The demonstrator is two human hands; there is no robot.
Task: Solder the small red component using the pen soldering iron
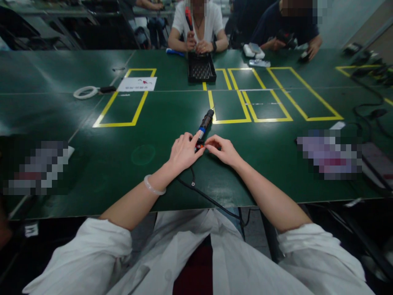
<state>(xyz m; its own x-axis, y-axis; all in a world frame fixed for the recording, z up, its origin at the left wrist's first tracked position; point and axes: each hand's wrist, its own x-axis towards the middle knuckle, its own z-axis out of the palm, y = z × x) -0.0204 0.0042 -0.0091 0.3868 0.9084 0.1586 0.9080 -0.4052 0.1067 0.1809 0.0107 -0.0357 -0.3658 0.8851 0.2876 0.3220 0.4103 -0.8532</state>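
Observation:
An electric screwdriver [205, 123], black with a blue band, lies on the green table with its thin bit pointing away from me. My left hand [184, 153] is closed over its near end, fingers along the body and thumb stretched toward my right hand. At that end a small red-orange part [200, 146] shows between my hands. The fingertips of my right hand [223, 150] are pinched together against it; whatever they grip is too small to make out. A black cable [211, 200] and a short lead with a ring terminal [193, 184] come out below my left hand.
Yellow tape rectangles [231, 121] mark the table [119, 184]. Across from me, a person holds a red-and-black tool [188, 18] above a black tray [202, 76]. A white paper [137, 84] and coiled white cable [86, 92] lie left. Blurred-out items [328, 155] sit right.

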